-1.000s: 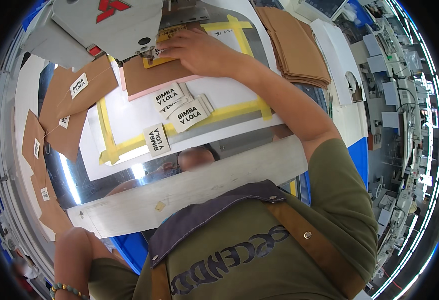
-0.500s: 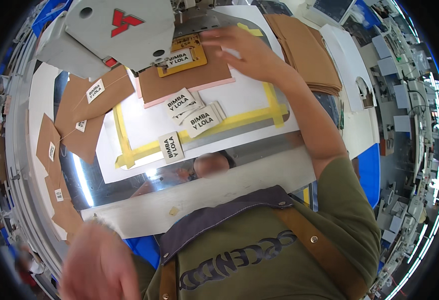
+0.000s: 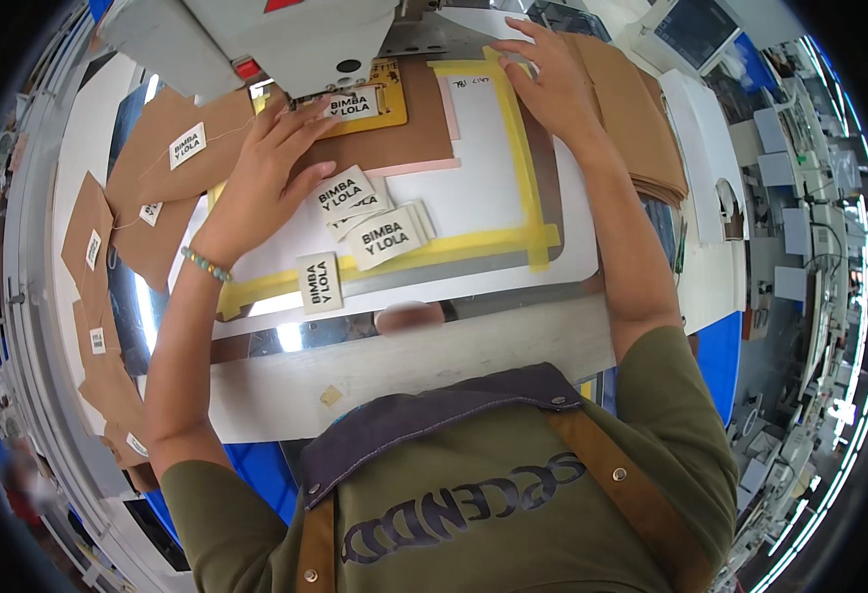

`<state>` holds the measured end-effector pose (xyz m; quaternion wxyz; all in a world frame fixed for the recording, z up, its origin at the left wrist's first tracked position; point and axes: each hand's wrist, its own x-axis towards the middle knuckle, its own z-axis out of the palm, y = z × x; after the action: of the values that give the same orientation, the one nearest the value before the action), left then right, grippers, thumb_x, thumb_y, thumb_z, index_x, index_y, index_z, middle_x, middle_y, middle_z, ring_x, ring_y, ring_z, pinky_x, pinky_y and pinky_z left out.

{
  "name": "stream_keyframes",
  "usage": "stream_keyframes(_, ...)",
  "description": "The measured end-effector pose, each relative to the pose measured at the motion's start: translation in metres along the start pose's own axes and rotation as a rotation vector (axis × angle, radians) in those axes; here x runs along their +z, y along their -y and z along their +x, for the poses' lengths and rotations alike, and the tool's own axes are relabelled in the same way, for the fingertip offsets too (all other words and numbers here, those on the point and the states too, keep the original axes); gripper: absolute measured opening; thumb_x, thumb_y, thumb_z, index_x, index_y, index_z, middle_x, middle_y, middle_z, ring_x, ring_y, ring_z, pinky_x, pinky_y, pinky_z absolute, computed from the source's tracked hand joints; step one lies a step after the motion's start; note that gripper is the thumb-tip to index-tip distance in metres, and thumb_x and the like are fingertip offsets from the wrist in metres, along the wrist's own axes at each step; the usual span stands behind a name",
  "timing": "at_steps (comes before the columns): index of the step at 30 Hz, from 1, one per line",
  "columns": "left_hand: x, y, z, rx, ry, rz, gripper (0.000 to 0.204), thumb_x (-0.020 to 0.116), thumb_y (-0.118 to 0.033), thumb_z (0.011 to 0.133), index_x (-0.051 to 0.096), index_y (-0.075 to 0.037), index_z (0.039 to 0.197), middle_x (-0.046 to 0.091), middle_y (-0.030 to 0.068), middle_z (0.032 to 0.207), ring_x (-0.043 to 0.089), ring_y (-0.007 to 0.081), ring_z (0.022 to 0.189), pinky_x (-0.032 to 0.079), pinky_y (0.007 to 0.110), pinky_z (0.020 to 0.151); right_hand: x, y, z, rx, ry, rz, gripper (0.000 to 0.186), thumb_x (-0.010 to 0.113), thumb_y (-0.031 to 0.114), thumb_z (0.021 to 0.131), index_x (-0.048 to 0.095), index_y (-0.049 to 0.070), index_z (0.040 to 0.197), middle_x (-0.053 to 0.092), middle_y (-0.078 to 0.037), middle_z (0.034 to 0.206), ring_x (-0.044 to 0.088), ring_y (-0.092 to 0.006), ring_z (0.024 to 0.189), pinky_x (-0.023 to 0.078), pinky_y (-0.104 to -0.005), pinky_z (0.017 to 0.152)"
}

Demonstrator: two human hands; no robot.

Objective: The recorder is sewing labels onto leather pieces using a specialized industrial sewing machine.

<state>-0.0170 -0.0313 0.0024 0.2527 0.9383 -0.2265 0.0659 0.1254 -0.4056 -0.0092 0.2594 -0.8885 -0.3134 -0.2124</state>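
My left hand (image 3: 274,173), a beaded bracelet at its wrist, reaches in with fingers spread onto the brown fabric piece (image 3: 389,150), its fingertips at the left edge of the yellow template plate (image 3: 392,107). In the plate's opening lies a white printed label (image 3: 353,103). Above them is the sewing machine head (image 3: 300,44), which partly hides the plate. My right hand (image 3: 555,87) is open beside the far right corner of the yellow-taped frame, fingers apart and holding nothing. Loose white labels (image 3: 384,237) lie in a small overlapping pile, with a single label (image 3: 320,283) nearer me.
A stack of brown pieces (image 3: 631,128) stands at the right. On the left hang brown pieces (image 3: 182,153) bearing labels, linked by thread. Yellow tape (image 3: 473,237) edges the white board. A blue bin (image 3: 718,346) sits below the table's right side; a screen (image 3: 693,32) stands far right.
My left hand has come up from the lower left to the brown piece and template. My right hand has moved right, away from the plate. The view has shifted slightly.
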Motion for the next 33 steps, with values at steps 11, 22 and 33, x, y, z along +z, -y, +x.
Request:
stream_keyframes(11, 0.011, 0.008, 0.038, 0.129, 0.034, 0.069, 0.036, 0.071, -0.019, 0.1, 0.075, -0.011, 0.134, 0.065, 0.0015, 0.149, 0.051, 0.0304, 0.13, 0.042, 0.045, 0.118, -0.001, -0.027, 0.001, -0.05, 0.004, -0.016, 0.028, 0.07, 0.019, 0.103, 0.076, 0.014, 0.13, 0.059, -0.006, 0.155, 0.048, -0.0309, 0.149, 0.039, -0.0433, 0.123)
stream_keyframes(22, 0.01, 0.011, 0.042, 0.165, 0.043, 0.102, 0.034, 0.073, -0.019, 0.098, 0.076, -0.012, 0.132, 0.065, -0.0013, 0.15, 0.051, 0.0309, 0.123, 0.043, 0.044, 0.116, 0.006, -0.033, 0.0, -0.024, 0.005, 0.005, 0.027, 0.068, 0.022, 0.103, 0.078, 0.011, 0.125, 0.058, -0.011, 0.155, 0.045, -0.0338, 0.15, 0.039, -0.045, 0.122)
stream_keyframes(33, 0.011, 0.002, 0.045, 0.136, 0.047, 0.098, 0.036, 0.07, -0.02, 0.101, 0.075, -0.014, 0.136, 0.064, 0.0007, 0.153, 0.051, 0.0332, 0.123, 0.039, 0.045, 0.118, 0.007, -0.027, -0.009, -0.017, -0.023, 0.058, 0.025, 0.067, 0.017, 0.1, 0.078, 0.01, 0.121, 0.06, -0.011, 0.153, 0.045, -0.0334, 0.149, 0.038, -0.0447, 0.123)
